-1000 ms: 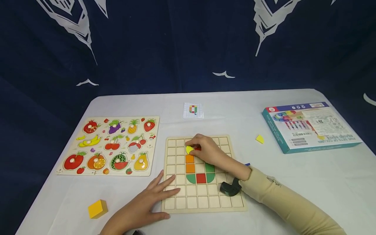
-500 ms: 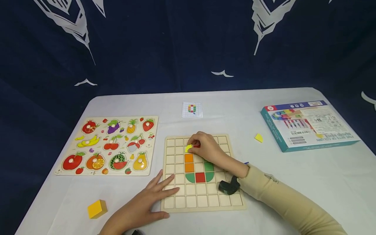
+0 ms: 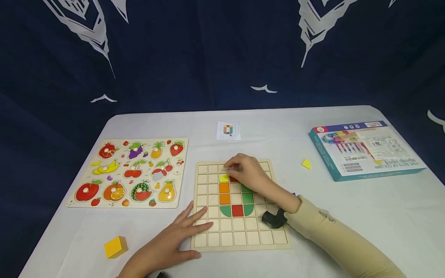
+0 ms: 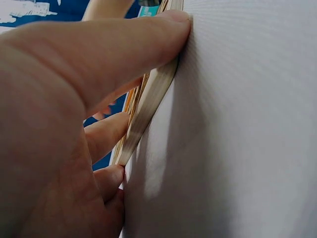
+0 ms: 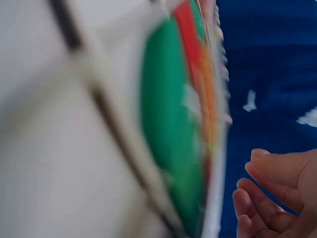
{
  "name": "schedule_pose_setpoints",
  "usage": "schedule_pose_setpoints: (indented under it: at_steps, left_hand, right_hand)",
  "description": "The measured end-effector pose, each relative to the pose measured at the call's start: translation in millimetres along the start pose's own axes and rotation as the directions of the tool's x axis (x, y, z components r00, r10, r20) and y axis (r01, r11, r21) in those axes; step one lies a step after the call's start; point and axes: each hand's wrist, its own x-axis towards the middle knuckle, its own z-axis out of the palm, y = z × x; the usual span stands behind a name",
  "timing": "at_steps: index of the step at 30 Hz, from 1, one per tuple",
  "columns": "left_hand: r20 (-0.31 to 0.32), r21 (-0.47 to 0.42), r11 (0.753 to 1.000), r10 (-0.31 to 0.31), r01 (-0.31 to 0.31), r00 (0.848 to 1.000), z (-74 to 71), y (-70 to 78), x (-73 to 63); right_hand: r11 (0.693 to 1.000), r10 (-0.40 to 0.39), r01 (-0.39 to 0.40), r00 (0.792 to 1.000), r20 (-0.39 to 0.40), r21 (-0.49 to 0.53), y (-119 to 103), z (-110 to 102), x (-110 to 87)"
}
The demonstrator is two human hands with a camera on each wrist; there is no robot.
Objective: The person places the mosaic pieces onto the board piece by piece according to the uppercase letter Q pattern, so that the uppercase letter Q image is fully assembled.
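My right hand (image 3: 248, 172) hovers over the upper part of the wooden grid board (image 3: 240, 238). Its fingers are loosely bent, and the right wrist view shows nothing between thumb and fingers. Just below the fingertips, a yellow quarter-round tile (image 3: 223, 178) sits in a cell above the orange square tiles (image 3: 224, 193). Green tiles (image 3: 248, 198) and a red square tile (image 3: 238, 211) lie in other cells; part of another red tile shows beside the hand. With fingers spread, my left hand (image 3: 174, 239) rests on the board's left edge, its thumb at the near corner.
A fruit puzzle board (image 3: 128, 173) lies to the left, with a yellow block (image 3: 116, 247) nearer. Behind the grid stands a small pattern card (image 3: 228, 131) flat on the table. Rightward are a loose yellow tile (image 3: 306, 164) and a box (image 3: 365, 148).
My right hand held the yellow quarter-round tile at its cell; now its fingers have come off the tile and moved slightly up and right. The left hand has stayed put.
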Motion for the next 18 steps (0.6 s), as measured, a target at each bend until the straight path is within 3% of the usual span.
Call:
schedule_pose_setpoints:
  at_steps: [4, 10, 14, 18]
  left_hand:
    - [0.007, -0.003, 1.0, -0.009, 0.009, 1.0, 0.1, 0.5, 0.6]
    - [0.018, 0.015, 1.0, -0.023, 0.023, 1.0, -0.6, 2.7, 0.2]
    - [0.013, 0.014, 1.0, -0.027, 0.027, 1.0, -0.9, 2.2, -0.4]
    - [0.0, 0.011, 1.0, -0.005, 0.005, 1.0, 0.2, 1.4, 0.8]
  right_hand:
    - [0.999, 0.032, -0.029, 0.998, -0.061, 0.046, 2.4, -31.6, -12.4]
    - [0.993, 0.118, -0.115, 0.977, -0.179, 0.03, 29.6, -78.1, -54.9]
    - [0.98, 0.196, -0.195, 0.956, -0.219, 0.026, 48.9, -93.0, -82.2]
    - [0.963, 0.27, -0.269, 0.937, -0.222, 0.034, 63.4, -96.4, -97.5]
